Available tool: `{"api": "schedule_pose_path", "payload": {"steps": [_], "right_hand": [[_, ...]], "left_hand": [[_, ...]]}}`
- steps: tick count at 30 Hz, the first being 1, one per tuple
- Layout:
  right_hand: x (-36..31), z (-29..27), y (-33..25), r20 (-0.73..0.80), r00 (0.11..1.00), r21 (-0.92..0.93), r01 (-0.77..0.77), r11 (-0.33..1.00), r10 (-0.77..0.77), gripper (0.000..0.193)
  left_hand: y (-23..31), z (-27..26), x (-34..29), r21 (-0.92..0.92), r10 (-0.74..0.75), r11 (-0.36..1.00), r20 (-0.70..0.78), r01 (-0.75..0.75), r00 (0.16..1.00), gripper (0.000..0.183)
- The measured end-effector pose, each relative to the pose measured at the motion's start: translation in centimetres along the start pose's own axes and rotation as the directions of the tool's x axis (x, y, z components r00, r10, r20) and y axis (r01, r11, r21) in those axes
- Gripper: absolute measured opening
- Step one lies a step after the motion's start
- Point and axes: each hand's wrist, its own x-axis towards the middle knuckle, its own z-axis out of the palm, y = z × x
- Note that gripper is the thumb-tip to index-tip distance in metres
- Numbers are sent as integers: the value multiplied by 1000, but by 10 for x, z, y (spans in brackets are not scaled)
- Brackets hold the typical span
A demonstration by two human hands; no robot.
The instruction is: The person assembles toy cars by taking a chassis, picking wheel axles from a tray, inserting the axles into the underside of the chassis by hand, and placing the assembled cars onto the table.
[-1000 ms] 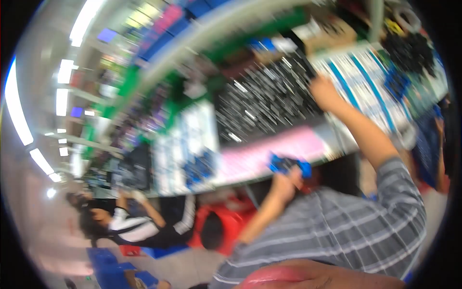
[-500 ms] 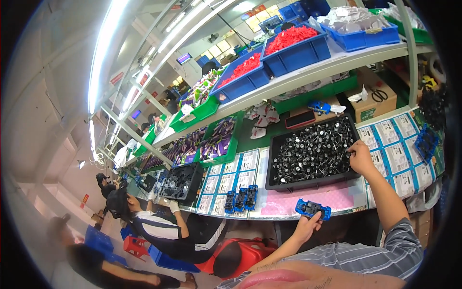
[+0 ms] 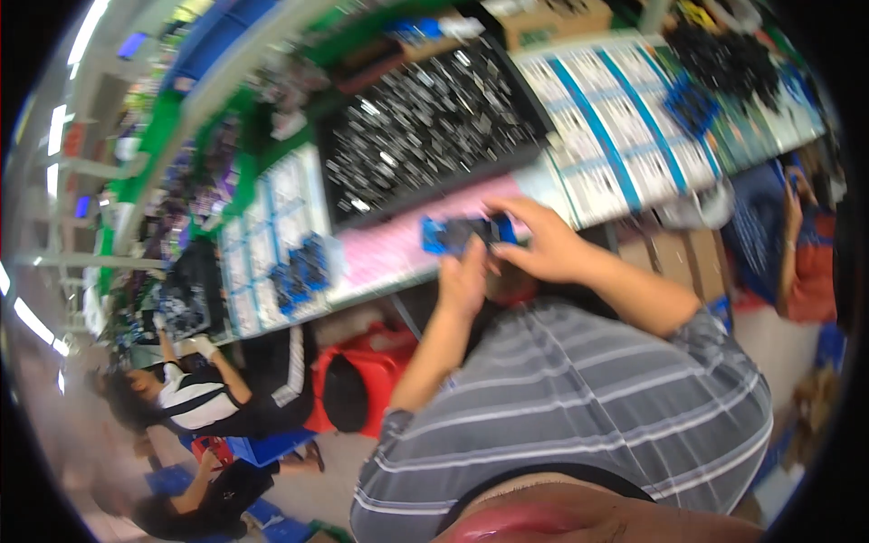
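Observation:
In front of my chest I hold a blue toy car body [image 3: 444, 237], its black underside turned up. My left hand [image 3: 464, 279] is closed on its near side, thumb on the underside. The thumb and forefinger of my right hand [image 3: 548, 242] close round its right end; blur hides whether a small part is also between them. Just beyond stands a black tray [image 3: 444, 188] full of small black wheels on metal axles. Several similar blue toy car bodies [image 3: 300, 271] sit on the table to the left.
Pink sheeting [image 3: 385, 256] lies along the table's front edge. White-and-blue printed sheets [image 3: 593, 145] cover the right side, with more blue toy parts [image 3: 692, 105] and a black heap [image 3: 724, 63] beyond. A co-worker [image 3: 195, 394] sits at the left near a red chair [image 3: 367, 362].
My right hand has left the wheel tray and come to the toy car in my left hand. The view has tilted down and shifted, so the table appears higher.

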Motion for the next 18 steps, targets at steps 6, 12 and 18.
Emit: {"api": "schedule_pose_path", "payload": {"steps": [6,12,18], "right_hand": [[-3,-5,-1,47,997,-19,-65,998,66,62],[10,-9,10,90,996,2,-23,1000,23,58],[108,-51,68,-71,974,-145,-222,964,213,31]], "left_hand": [[-7,5,1,-14,81,997,104,-80,991,31],[-14,-3,3,-68,16,998,80,-11,997,30],[-10,-11,9,-135,6,991,86,6,996,30]]}}
